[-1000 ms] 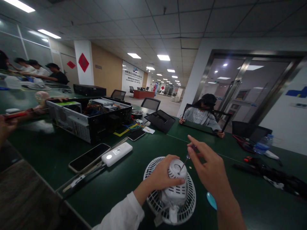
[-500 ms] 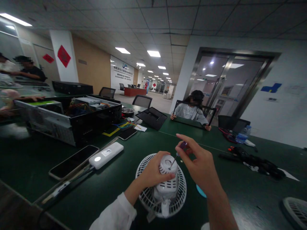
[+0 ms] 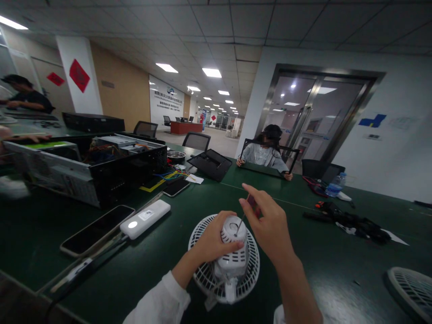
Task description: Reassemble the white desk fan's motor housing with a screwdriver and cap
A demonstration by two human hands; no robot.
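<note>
A small white desk fan (image 3: 224,265) stands on the green table, its round wire grille (image 3: 202,270) underneath and its slotted motor housing (image 3: 233,238) pointing up. My left hand (image 3: 216,236) is wrapped around that housing, and a white sleeve covers the wrist. My right hand (image 3: 266,216) pinches a small screwdriver (image 3: 249,208) with a dark handle partly hidden by my fingers. Its thin shaft reaches down to the top of the housing, and the tip seems to touch the round recess there.
Left of the fan lie a white power bank (image 3: 145,219) and a smartphone (image 3: 96,230). Behind them sits an open computer case (image 3: 87,171) with wires. A person across the table (image 3: 265,153) holds a black frame. Tools and cables (image 3: 347,220) lie right, with another fan grille (image 3: 413,292).
The view has turned right and drawn back, so the room slides left. My right hand has rotated the screwdriver more upright, and its tip stays at the housing top. My left hand keeps its hold.
</note>
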